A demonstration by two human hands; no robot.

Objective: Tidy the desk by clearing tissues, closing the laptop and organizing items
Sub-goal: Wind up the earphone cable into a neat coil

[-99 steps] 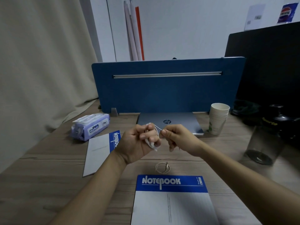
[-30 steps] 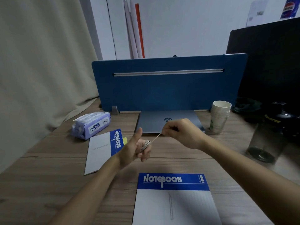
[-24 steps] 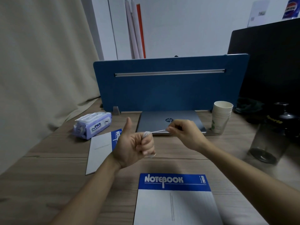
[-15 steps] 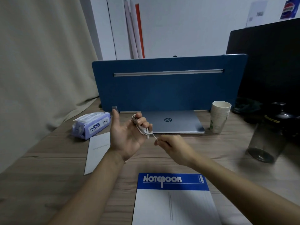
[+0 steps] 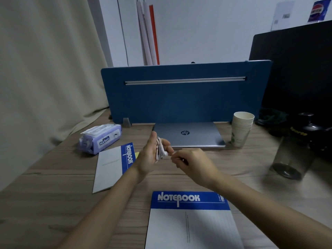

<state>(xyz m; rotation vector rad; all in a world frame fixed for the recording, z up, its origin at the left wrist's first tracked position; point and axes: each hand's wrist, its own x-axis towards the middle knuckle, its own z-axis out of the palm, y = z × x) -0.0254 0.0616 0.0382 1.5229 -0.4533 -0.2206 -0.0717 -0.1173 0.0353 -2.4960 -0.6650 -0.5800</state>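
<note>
Left hand [image 5: 150, 155] raised above the desk [image 5: 53, 191], palm turned inward, thumb up, fingers loosely curled with a white earphone cable [image 5: 160, 150] wound around them in a bundle. Right hand [image 5: 193, 163] just beside it, fingertips touching the bundle, thumb and forefinger pinched on the cable's loose end near a small white earbud. Both hands held in the air in front of the closed silver laptop [image 5: 188, 134], lid down, logo up, lying flat against the foot of the blue divider panel [image 5: 185, 97]. To the left of the laptop, a purple pack of wet wipes [image 5: 100, 139], flap shut, resting on the wood. Just beside the pack, nearer the camera, a notebook with a blue band [image 5: 115, 167], lying at a slant, with a sliver of yellow paper peeking out at its right edge, partly behind the left wrist. A second notebook [image 5: 192, 221], same blue band, square to the near edge, under the forearms. Right of the laptop, a stack of paper cups [image 5: 241, 130], upright, almost touching the laptop's corner. Farther right, a dark translucent bottle [image 5: 294, 151] and other black items, too dim and blurred to tell apart. No loose tissues visible on the wood.
</note>
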